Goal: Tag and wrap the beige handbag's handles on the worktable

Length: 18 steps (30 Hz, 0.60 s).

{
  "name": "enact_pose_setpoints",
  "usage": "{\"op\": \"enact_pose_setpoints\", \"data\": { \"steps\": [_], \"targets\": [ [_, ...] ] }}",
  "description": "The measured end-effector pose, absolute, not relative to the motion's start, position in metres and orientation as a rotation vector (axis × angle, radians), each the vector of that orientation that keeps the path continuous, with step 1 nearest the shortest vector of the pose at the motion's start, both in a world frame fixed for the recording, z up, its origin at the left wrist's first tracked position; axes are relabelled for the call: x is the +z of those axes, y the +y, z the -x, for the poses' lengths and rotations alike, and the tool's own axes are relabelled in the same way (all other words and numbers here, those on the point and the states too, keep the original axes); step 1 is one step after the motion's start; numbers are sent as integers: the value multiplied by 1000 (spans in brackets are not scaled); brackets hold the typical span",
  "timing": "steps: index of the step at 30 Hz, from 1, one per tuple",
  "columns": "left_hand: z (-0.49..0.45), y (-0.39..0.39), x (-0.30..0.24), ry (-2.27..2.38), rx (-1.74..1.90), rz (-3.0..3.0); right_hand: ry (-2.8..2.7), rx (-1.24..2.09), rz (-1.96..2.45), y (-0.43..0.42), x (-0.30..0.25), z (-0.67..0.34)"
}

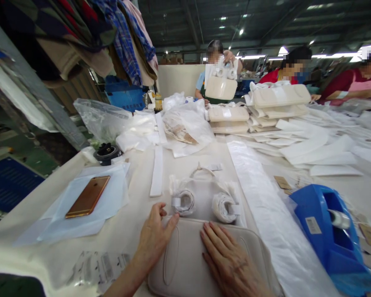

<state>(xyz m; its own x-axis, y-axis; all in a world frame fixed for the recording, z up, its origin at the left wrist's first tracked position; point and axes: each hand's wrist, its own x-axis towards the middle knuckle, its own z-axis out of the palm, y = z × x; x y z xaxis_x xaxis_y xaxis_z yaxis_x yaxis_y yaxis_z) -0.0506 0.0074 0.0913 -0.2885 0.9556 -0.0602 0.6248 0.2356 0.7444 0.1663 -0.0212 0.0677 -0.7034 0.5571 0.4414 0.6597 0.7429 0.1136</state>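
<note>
Head view: your left hand [154, 237] and right hand [227, 258] lie flat, fingers spread, on a cream bag [185, 264]; phone [88, 196] on worktop [132, 222].

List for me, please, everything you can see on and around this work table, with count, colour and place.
handbag: one, cream, flat at the near edge under both hands
wrapped handles: two white paper-wrapped rolls, just beyond the handbag
phone: one, gold, on white sheets at left
tape dispenser: one, blue, near right
tape roll: one, black, far left of the table
white strip: one, lying left of centre
plastic bags: several, clear, mid table
stacked bags: several, cream, far centre and right
co-workers: three, at the far side
hanging clothes: several, mixed colours, upper left
left hand: flat on the handbag, open grip
right hand: flat on the handbag, open grip
</note>
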Motion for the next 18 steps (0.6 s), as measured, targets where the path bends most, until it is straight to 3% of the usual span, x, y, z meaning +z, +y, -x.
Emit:
{"op": "enact_pose_setpoints", "data": {
  "steps": [12, 16, 18],
  "targets": [
    [41, 46, 91, 1944, 720, -1769, -2510, -339, 938, -20, 68, -170],
    [9, 45, 107, 1954, 998, -2179, -2434, -339, 914, -18, 63, -167],
    [-17, 60, 118, 1850, 868, -2407, -2454, -355, 919, -17, 62, -166]
  ]
}}
